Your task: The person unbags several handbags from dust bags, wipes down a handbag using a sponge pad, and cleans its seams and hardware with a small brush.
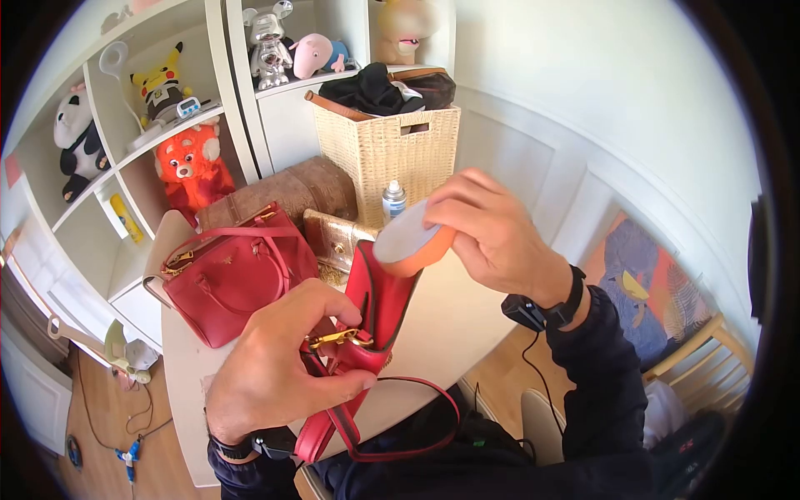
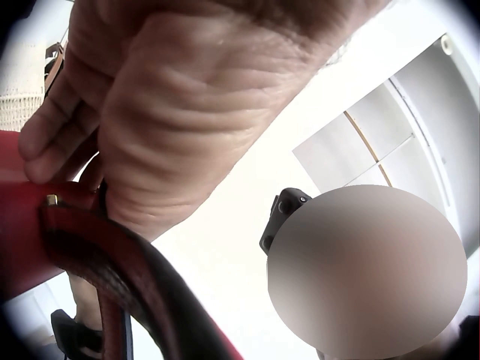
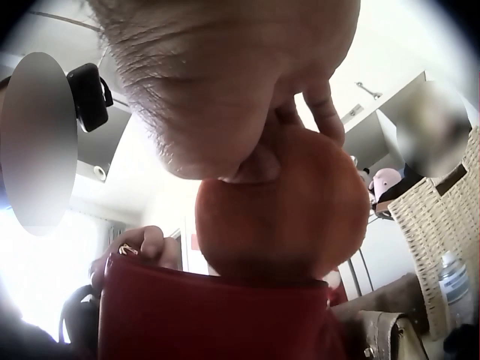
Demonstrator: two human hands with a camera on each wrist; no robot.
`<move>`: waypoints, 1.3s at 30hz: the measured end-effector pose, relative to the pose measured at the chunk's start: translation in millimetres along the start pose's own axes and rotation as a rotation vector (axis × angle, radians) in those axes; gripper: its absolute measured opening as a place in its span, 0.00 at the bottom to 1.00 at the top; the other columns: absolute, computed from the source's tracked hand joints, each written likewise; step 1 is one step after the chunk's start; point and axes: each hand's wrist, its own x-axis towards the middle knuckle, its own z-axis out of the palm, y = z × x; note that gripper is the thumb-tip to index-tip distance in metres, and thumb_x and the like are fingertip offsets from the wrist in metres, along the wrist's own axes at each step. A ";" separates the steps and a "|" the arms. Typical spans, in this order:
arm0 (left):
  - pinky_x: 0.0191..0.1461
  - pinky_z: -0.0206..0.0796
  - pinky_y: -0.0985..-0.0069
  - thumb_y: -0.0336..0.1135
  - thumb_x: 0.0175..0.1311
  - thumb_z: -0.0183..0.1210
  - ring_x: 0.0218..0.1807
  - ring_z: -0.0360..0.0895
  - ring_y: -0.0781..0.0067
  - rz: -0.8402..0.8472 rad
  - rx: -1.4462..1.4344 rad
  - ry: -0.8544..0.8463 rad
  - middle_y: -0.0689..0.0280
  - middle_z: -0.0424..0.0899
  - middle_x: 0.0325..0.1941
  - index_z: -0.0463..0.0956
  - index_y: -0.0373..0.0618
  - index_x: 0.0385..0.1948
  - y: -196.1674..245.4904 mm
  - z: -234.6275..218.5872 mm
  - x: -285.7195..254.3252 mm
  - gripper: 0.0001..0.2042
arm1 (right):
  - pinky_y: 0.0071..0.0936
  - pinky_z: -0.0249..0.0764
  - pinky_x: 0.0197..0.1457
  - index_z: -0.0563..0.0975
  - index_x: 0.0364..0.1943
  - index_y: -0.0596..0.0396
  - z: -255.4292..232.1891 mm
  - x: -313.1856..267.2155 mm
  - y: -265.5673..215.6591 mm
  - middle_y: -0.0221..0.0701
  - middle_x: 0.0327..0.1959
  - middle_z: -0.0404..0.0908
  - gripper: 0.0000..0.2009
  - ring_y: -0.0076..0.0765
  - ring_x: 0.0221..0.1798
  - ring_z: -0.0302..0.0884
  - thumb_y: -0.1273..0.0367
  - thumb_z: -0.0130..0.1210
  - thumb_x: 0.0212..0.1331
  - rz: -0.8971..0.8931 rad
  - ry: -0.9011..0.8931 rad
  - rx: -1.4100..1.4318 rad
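My left hand [image 1: 267, 354] grips a small red handbag [image 1: 360, 271] by its upper edge, near a gold clasp [image 1: 333, 337], and holds it tilted over the table. The bag's red strap [image 1: 404, 456] loops down toward my lap. Between thumb and fingers my right hand [image 1: 492, 233] pinches a round pad [image 1: 404, 237], pale grey on one face and orange on the other. In the right wrist view the orange face [image 3: 292, 202] shows, its lower edge right at the rim of the red bag [image 3: 210, 322].
On the table [image 1: 450, 325] stand a larger red handbag [image 1: 221, 296], a brown bag [image 1: 287, 196], a gold purse [image 1: 333, 237] and a spray can [image 1: 393, 200]. A wicker basket [image 1: 387, 154] is behind them. Shelves with plush toys line the left; a wooden chair [image 1: 708, 358] stands right.
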 end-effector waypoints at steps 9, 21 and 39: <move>0.52 0.79 0.71 0.23 0.48 0.82 0.46 0.85 0.67 0.063 0.076 -0.030 0.60 0.83 0.49 0.81 0.38 0.51 1.9 -4.0 0.1 0.26 | 0.40 0.78 0.52 0.84 0.44 0.54 -0.2 -5.6 -7.0 0.34 0.44 0.85 0.16 0.49 0.48 0.80 0.85 0.59 0.51 0.007 -0.007 -0.051; 0.61 0.79 0.73 0.29 0.60 0.78 0.57 0.88 0.69 -0.171 -0.158 0.366 0.56 0.90 0.56 0.80 0.33 0.62 -26.9 6.9 16.4 0.28 | 0.41 0.79 0.51 0.82 0.53 0.61 -3.9 -26.3 -58.3 0.42 0.49 0.87 0.21 0.50 0.46 0.82 0.85 0.59 0.51 0.188 0.276 0.024; 0.76 0.71 0.66 0.32 0.79 0.65 0.73 0.77 0.65 -0.059 -0.343 0.208 0.47 0.79 0.73 0.63 0.31 0.75 -25.2 14.3 19.9 0.30 | 0.35 0.81 0.50 0.87 0.49 0.56 46.2 -49.8 -67.8 0.34 0.52 0.85 0.21 0.41 0.48 0.82 0.77 0.69 0.46 0.106 0.188 -0.201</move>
